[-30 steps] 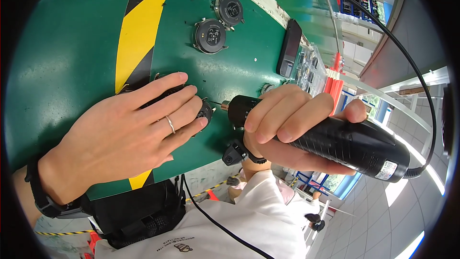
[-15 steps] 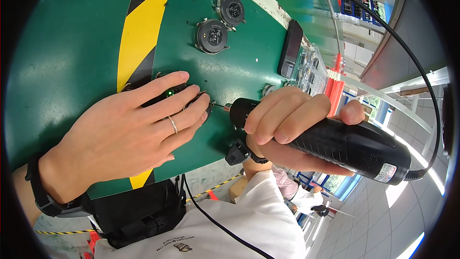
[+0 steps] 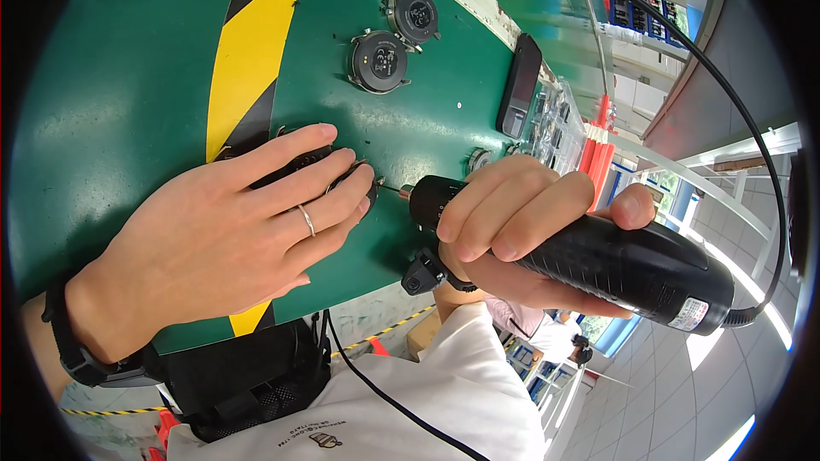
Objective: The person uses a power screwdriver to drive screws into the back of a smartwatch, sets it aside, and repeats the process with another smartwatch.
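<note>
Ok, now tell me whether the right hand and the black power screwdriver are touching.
Touching. The head view shows the right hand wrapped around the body of the black power screwdriver.

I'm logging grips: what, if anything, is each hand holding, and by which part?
Right hand: the black corded screwdriver, around its body. Left hand: spread over dark watch pieces; whether it grips them cannot be told.

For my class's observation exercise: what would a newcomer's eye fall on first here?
First, the big black electric screwdriver, held in the right grip at centre-right. Next, the yellow-and-black stripe crossing the green table at left, partly hidden by the left grip. Then two round watch bodies at top centre.
</note>
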The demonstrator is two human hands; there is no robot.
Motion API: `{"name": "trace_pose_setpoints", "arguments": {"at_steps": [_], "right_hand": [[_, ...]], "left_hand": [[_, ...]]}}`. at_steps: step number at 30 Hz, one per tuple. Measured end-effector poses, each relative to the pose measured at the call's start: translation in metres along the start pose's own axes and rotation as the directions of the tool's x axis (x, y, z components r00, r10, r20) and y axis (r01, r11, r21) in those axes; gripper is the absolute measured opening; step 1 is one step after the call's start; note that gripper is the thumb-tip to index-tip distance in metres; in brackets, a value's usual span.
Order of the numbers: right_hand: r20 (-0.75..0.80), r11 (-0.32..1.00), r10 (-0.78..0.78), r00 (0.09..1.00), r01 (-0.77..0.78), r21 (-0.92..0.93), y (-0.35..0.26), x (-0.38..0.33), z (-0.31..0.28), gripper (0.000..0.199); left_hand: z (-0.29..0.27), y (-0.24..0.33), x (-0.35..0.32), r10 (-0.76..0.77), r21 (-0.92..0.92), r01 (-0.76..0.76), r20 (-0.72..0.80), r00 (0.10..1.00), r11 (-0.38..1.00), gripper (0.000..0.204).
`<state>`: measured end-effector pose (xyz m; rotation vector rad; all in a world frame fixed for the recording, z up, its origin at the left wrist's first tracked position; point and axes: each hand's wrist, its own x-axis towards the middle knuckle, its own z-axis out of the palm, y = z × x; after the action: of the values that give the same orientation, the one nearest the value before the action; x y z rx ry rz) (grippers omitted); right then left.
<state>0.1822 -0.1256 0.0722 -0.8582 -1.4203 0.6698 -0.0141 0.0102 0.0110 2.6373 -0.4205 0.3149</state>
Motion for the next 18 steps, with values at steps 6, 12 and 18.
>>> {"name": "trace_pose_setpoints", "arguments": {"at_steps": [6,12,18], "right_hand": [[-0.106,0.999,-0.044,0.993,0.042,-0.025,0.001,-0.002,0.011,0.062],[-0.163,0.998,-0.059,0.985,0.055,-0.030,0.001,0.004,0.015,0.060],[-0.171,0.997,-0.076,0.982,0.071,-0.034,0.009,0.005,0.020,0.060]], "left_hand": [[0.002,0.003,-0.002,-0.005,0.001,0.005,0.000,1.000,1.000,0.075],[-0.002,0.000,0.000,-0.007,-0.015,0.007,-0.015,1.000,1.000,0.074],[0.000,-0.006,-0.007,-0.003,-0.006,0.003,-0.012,1.000,1.000,0.073]]}}
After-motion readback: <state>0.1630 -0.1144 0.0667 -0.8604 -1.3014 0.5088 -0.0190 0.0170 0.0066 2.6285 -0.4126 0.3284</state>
